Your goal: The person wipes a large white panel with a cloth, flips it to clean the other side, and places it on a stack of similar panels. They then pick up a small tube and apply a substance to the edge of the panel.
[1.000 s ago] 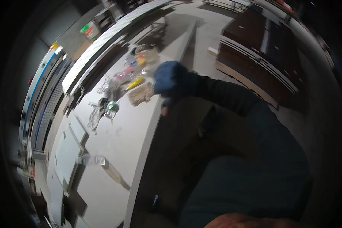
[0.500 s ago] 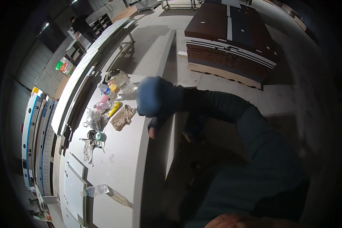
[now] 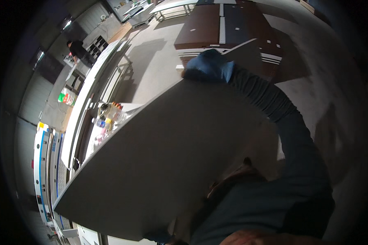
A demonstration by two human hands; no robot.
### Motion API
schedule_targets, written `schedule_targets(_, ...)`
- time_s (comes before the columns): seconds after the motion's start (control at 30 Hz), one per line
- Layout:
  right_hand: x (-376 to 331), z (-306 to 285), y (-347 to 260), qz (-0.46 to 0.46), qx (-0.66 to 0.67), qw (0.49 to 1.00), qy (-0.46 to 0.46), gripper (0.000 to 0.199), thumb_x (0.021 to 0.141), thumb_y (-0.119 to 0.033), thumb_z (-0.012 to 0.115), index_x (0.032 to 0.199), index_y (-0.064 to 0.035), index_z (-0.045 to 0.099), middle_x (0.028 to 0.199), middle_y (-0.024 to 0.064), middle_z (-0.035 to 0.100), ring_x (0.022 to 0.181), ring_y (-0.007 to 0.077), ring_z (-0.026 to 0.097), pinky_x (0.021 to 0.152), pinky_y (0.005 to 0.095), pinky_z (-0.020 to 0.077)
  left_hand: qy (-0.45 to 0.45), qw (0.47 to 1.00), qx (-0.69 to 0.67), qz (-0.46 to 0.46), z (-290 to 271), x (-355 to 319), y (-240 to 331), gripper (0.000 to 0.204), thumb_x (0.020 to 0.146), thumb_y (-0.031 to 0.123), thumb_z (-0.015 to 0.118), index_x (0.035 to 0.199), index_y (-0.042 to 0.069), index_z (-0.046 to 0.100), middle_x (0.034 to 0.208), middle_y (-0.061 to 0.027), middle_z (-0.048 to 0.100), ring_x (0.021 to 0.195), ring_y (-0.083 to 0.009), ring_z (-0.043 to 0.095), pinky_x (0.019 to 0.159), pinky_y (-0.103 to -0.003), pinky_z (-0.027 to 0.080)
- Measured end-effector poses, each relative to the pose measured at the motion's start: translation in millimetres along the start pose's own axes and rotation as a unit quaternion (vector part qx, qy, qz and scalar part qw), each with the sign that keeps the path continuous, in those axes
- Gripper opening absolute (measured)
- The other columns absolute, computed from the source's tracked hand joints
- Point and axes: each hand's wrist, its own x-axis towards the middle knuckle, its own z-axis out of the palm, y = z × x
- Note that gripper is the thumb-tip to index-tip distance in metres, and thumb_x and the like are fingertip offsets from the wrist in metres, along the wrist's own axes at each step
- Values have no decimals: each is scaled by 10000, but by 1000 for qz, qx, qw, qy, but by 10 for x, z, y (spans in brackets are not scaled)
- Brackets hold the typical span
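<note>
A large dark grey panel point(image 3: 151, 143) with a thin pale edge stands tilted in front of me, filling the middle of the view. In a blue glove, my right hand point(image 3: 206, 67) is closed over its upper far edge. My left hand point(image 3: 159, 236), also in a dark blue glove, shows only in part at the panel's lower near edge, by the bottom of the view; it is gripping there, its fingers mostly hidden. Behind the panel, clear plastic bottles point(image 3: 117, 114) on the white work table peek out, while most of that table is hidden.
Dark brown boards point(image 3: 204, 24) lie stacked at the far right. Long white panels point(image 3: 84, 94) rest on a rack beyond the work table. At the far left a person in dark clothes point(image 3: 79, 51) bends over a bench. A blue and white machine point(image 3: 39, 171) stands at the left.
The panel has come up off the table and tilted, now covering the bag, cloth and near bottle. My right hand has moved up and to the right with its edge.
</note>
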Motion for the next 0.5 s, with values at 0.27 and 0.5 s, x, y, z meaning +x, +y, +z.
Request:
schedule_targets(0.27,-2313,-1164,2680,308,-19,951,1,758,1025,-692,402,809,-44,729,694,121,638,650,275,627,710,436,507,-197,980,18,23,1605,-854,627,571,923,361,722,1363,52,530,1348,-149,588,1244,-315,557,1034,-470,494)
schedule_targets(0.5,-4450,-1430,3725,544,-32,838,-17,824,1019,-690,386,941,43,755,912,246,740,889,386,715,909,470,521,-243,872,-242,-348,3396,-1154,632,483,1025,478,550,1249,49,560,1123,-122,569,1043,-316,584,908,-471,522)
